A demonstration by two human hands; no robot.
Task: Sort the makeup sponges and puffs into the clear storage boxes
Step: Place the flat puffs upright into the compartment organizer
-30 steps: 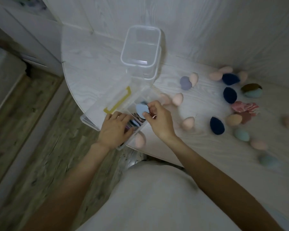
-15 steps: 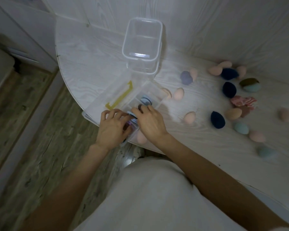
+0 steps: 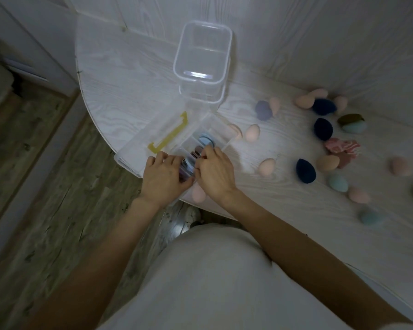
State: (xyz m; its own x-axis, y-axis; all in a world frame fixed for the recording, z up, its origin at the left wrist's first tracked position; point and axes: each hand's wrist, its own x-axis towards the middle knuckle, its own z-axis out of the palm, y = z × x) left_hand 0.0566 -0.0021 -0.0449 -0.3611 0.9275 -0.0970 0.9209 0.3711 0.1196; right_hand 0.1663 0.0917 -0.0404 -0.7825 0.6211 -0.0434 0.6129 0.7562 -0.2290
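White table (image 3: 129,75) beneath; both hands met over the divided box (image 3: 216,126). Left hand (image 3: 163,178) steadied puffs (image 3: 188,164), apparently for packing; right hand (image 3: 216,171) pinched one. Sponges (image 3: 305,170) lay scattered right of the hands

Upper left of the table (image 3: 119,75) is wide open; the tall box (image 3: 204,53) blocks top centre, and sponges (image 3: 324,129) clutter the right side.
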